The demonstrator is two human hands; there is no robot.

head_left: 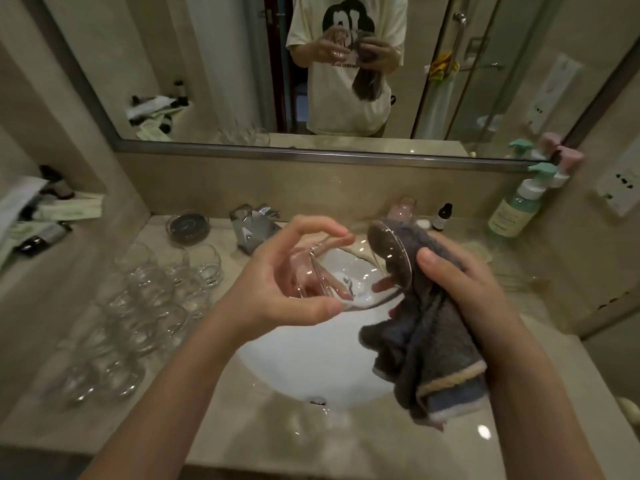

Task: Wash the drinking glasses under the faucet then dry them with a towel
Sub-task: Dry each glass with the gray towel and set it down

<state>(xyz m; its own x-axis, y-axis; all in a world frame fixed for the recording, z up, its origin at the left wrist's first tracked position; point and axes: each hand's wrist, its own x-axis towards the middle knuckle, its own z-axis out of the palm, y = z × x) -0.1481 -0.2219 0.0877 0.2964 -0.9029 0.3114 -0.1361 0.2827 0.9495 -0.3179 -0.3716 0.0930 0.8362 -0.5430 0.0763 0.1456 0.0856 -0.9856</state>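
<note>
Drying a glass (349, 271) over the sink (311, 358).
My left hand (277, 282) is clamped on its base; my right hand (464, 285) grips the grey towel (426, 341) against the rim. Glass looks empty. Clear glasses (138, 303) on the left counter blur together.

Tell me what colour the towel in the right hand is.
Dark grey towel with a tan stripe near its edge, seen in the head view.

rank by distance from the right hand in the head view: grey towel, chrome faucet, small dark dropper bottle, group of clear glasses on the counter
From the right hand:
1. Grey towel, in its grip.
2. Small dark dropper bottle, behind it.
3. Chrome faucet, beyond the left hand.
4. Group of clear glasses, far left counter.
</note>
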